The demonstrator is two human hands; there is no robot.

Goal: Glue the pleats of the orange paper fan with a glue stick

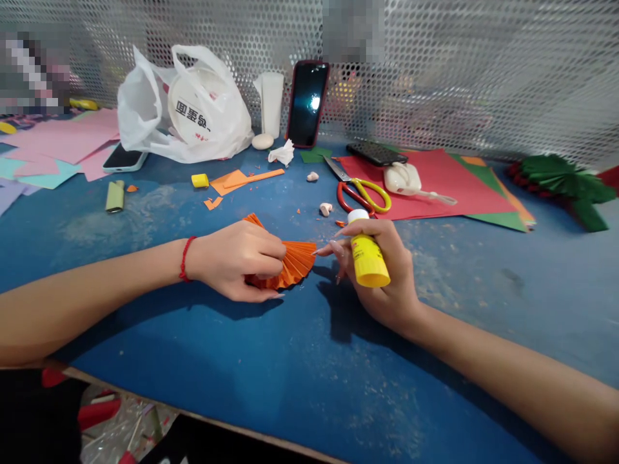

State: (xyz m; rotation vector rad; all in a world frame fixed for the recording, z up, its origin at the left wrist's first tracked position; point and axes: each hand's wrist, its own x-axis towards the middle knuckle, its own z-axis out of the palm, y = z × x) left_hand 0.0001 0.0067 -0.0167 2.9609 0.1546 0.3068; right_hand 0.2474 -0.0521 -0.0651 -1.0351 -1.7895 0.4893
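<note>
A pleated orange paper fan [296, 263] lies spread on the blue table, partly covered by my left hand [242, 261]. My left fingers are closed over its folds, pressing them down. In my right hand [387, 270] is a yellow glue stick [368, 258], held slanted with its white end pointing away from me. A fingertip of that hand reaches the right edge of the fan. The yellow cap [200, 180] rests farther back on the table, near orange paper scraps [231, 183].
Scissors [360, 190] with red and yellow handles lie partly on red paper [449, 183]. A phone [308, 103] leans against the perforated metal panel, beside a white plastic bag [232, 109]. A green folded-paper piece [556, 180] sits far right, a lighter [115, 196] at left.
</note>
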